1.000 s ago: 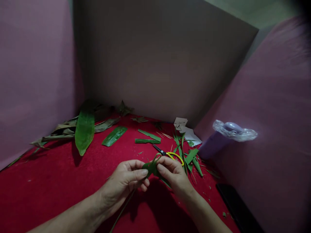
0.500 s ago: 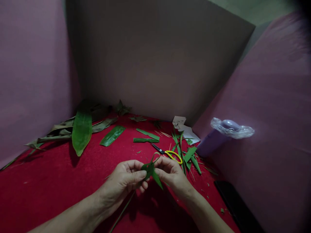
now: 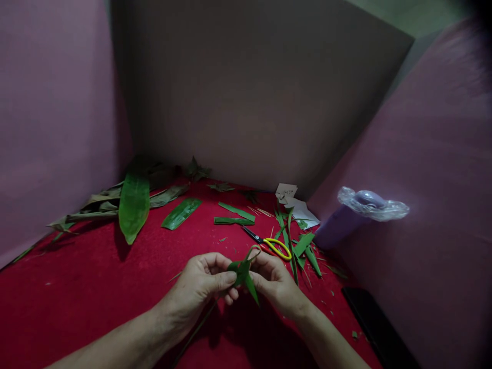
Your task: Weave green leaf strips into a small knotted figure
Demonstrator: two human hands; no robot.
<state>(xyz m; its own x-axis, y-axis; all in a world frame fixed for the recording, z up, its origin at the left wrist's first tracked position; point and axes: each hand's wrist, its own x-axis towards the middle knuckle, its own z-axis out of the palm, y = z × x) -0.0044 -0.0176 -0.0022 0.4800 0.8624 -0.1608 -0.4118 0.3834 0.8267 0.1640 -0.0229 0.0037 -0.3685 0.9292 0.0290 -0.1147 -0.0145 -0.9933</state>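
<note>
Both hands meet above the red cloth (image 3: 96,297) around a folded green leaf (image 3: 243,272). My left hand (image 3: 209,279) pinches its left side between thumb and fingers. On the other side, my right hand (image 3: 272,282) has its fingertips closed on the leaf's thin curled end. One pointed tip hangs down between the hands, and a long thin stem trails below my left hand. Just beyond my right hand lie scissors (image 3: 280,249) with yellow and red handles, blades pointing away to the left. The fingers partly hide the leaf.
A broad leaf (image 3: 134,210) and dried leaves (image 3: 102,205) lie at the left. Cut leaf pieces (image 3: 181,213), leaf strips (image 3: 234,221), thin sticks (image 3: 265,211) and papers (image 3: 302,211) lie farther back. At the right are a purple container (image 3: 338,225) with plastic wrap and a black flat object (image 3: 376,323).
The curled end of the leaf has tipped to the right, and the folded leaf is turned slightly. Both hands keep their hold. The whole view has shifted a little.
</note>
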